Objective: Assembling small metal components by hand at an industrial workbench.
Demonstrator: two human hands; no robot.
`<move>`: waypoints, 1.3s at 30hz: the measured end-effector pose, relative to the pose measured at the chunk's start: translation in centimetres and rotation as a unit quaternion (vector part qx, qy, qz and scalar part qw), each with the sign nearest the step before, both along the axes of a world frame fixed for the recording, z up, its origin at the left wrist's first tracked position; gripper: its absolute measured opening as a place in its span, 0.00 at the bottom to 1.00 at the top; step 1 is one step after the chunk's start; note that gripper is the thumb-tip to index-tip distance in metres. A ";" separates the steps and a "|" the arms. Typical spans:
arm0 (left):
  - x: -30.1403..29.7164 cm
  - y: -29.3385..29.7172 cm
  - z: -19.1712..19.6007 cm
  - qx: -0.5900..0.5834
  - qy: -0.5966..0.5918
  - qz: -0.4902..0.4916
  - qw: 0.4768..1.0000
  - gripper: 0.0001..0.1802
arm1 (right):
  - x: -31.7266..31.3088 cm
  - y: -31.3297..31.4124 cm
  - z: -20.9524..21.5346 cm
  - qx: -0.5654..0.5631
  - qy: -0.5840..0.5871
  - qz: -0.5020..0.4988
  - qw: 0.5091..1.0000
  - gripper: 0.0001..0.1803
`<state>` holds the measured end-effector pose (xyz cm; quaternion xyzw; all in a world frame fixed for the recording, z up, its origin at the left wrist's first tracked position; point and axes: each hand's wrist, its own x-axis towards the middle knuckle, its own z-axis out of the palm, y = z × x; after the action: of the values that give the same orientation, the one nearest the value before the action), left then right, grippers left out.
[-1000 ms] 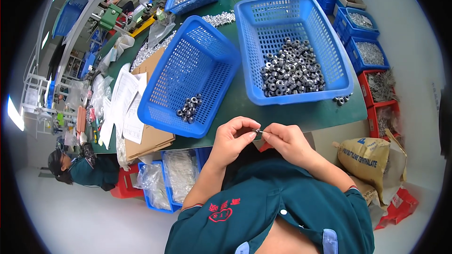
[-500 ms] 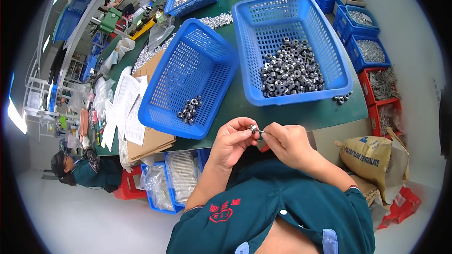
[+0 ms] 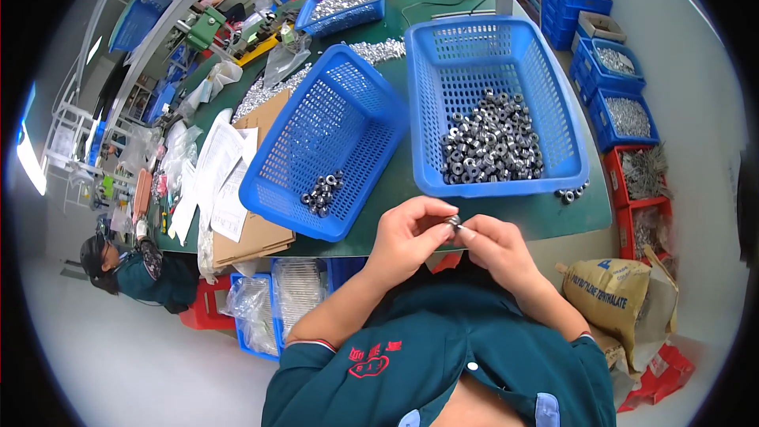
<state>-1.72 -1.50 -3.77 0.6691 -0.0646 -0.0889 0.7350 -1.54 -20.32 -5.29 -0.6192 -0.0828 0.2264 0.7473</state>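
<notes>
A small round metal part (image 3: pixel 454 221), silver with a dark face, is pinched between the thumb and fingers of my left hand (image 3: pixel 405 239). My right hand (image 3: pixel 504 253) meets it from the right, thumb and fingers pressed together; whatever thin thing they hold is mostly hidden. Both hands are just in front of the table's near edge. Beyond them is a large blue basket (image 3: pixel 506 188) with a heap of similar ring-shaped metal parts (image 3: pixel 494 142). Left of it, a second blue basket (image 3: pixel 288 225) sits at an angle, with a small cluster of such parts (image 3: pixel 322 194) in its near corner.
Several loose rings (image 3: pixel 571 194) lie beside the large basket. Papers (image 3: pixel 229 209) and cardboard (image 3: pixel 245 249) cover the table's left side. Silver parts (image 3: pixel 378 51) spread behind the baskets. Stacked bins (image 3: pixel 628 115) and a sack (image 3: pixel 605 292) stand at right. A co-worker (image 3: pixel 146 269) is at far left.
My hands have come closer together around the small metal part, and the thin light piece seen at my right fingertips is now mostly hidden. The view has shifted slightly.
</notes>
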 end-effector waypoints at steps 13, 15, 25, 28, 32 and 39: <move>15.9 -11.0 -2.4 0.523 -0.264 -0.141 0.798 0.09 | -2.4 -2.1 -2.7 -0.015 0.045 -0.094 0.994 0.11; 15.4 -10.2 -1.8 0.516 -0.255 -0.128 0.807 0.10 | -2.3 -2.2 -3.0 -0.016 0.046 -0.091 0.995 0.11; 6.8 11.8 -2.9 0.791 -0.036 0.186 0.581 0.13 | -1.2 -2.0 -3.4 -0.014 0.059 -0.049 0.997 0.11; 5.5 12.2 -3.6 0.780 0.064 0.186 0.593 0.14 | -0.7 -1.8 -3.7 -0.008 0.061 -0.019 0.998 0.11; 5.8 12.4 -5.3 0.776 0.045 0.229 0.586 0.13 | -0.6 -1.5 -3.9 -0.001 0.059 -0.016 0.998 0.11; 8.2 11.7 -7.1 0.711 -0.079 0.211 0.666 0.21 | -0.8 -1.9 -4.7 -0.011 0.077 -0.032 0.996 0.11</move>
<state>6.48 10.18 -10.85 0.9890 0.1032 0.1027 0.0275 -2.31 -22.21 -10.04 -0.6106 -0.0025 0.2504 0.7513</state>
